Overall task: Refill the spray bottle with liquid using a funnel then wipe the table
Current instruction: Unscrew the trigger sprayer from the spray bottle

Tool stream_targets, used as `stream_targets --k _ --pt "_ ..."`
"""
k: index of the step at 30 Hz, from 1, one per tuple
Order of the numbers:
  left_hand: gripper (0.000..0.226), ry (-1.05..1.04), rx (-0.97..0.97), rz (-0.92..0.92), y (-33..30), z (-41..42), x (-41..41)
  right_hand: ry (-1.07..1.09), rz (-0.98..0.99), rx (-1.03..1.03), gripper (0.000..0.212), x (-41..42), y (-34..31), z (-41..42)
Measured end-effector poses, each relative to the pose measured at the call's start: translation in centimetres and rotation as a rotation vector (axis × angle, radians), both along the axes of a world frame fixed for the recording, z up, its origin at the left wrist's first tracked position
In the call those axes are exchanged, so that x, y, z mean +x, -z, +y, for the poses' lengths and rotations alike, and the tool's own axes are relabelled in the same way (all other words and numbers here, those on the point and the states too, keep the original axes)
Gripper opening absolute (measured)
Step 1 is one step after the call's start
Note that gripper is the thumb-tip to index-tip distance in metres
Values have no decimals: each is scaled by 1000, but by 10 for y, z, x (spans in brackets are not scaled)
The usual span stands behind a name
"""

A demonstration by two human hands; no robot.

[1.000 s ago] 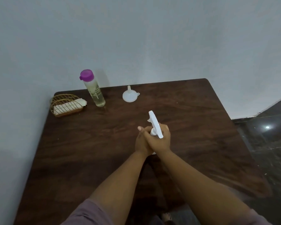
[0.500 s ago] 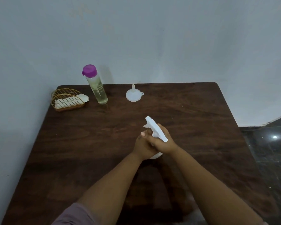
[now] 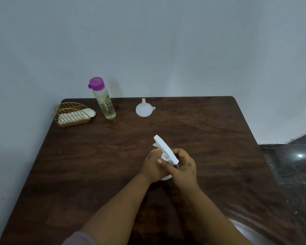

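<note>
Both forearms reach in from the bottom edge and meet mid-table, where the left hand (image 3: pixel 153 167) wraps around the body of the spray bottle (image 3: pixel 166 152) and the right hand (image 3: pixel 183 167) curls its fingers around the neck under the white trigger head. The hands hide nearly all of the bottle, so only the head and a bit of base show. Well beyond, on the dark wooden table (image 3: pixel 219 138), sits the white funnel (image 3: pixel 143 109), wide end down, then the purple-capped refill bottle (image 3: pixel 102 99) and a wire basket (image 3: pixel 72 114) holding a folded cloth. Compared with a second ago, the trigger head points more to the left.
</note>
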State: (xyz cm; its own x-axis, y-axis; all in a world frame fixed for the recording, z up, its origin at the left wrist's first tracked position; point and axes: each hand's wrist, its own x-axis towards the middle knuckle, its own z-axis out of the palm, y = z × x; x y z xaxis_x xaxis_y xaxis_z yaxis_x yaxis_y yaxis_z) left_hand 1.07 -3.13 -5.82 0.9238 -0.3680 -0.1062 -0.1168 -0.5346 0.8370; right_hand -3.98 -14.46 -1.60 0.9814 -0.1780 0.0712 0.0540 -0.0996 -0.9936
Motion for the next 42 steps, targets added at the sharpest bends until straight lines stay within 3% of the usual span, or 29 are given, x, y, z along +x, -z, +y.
stream_targets --k 3,5,7,10,12,14,18,21,23,25,28,31,35,38,42 --pt "13 10 -25 30 2 1 0 -257 34 -100 19 12 -6 -21" --pt "33 -12 -69 48 8 3 0 -477 144 -138 18 25 -17 -39" --pt "41 -20 -58 52 6 4 0 -577 176 -254 31 34 -26 -42" --pt "35 -7 -45 29 -4 2 -1 -419 115 -289 64 27 -26 -20" --pt "28 -6 -38 34 -5 -1 -1 -124 36 -230 58 15 -19 -4" --pt "22 16 -6 32 -5 -1 -1 3 -18 -169 42 8 -13 0" --pt "24 49 2 30 -9 2 -2 -227 85 -155 24 9 -22 -20" --pt "38 29 -10 44 -12 4 -2 -427 128 -459 30 23 -29 -37" --pt "34 27 -10 63 -12 4 -1 -488 117 -631 47 28 -32 -36" --pt "23 40 44 32 -14 2 -2 -402 103 -552 53 23 -32 -23" --pt "7 102 198 -10 -18 -3 0 -61 -10 -376 41 8 -21 -2" --pt "8 84 125 46 -18 -1 1 -4 -19 -291 39 3 -22 -3" --pt "56 -25 30 146 -6 3 -3 -329 136 -404 23 17 -32 -27" --pt "57 -37 60 161 -12 1 -3 -401 116 -526 27 25 -45 -32" --pt "36 40 184 110 -24 -3 -2 -199 78 -790 34 22 -56 -9"
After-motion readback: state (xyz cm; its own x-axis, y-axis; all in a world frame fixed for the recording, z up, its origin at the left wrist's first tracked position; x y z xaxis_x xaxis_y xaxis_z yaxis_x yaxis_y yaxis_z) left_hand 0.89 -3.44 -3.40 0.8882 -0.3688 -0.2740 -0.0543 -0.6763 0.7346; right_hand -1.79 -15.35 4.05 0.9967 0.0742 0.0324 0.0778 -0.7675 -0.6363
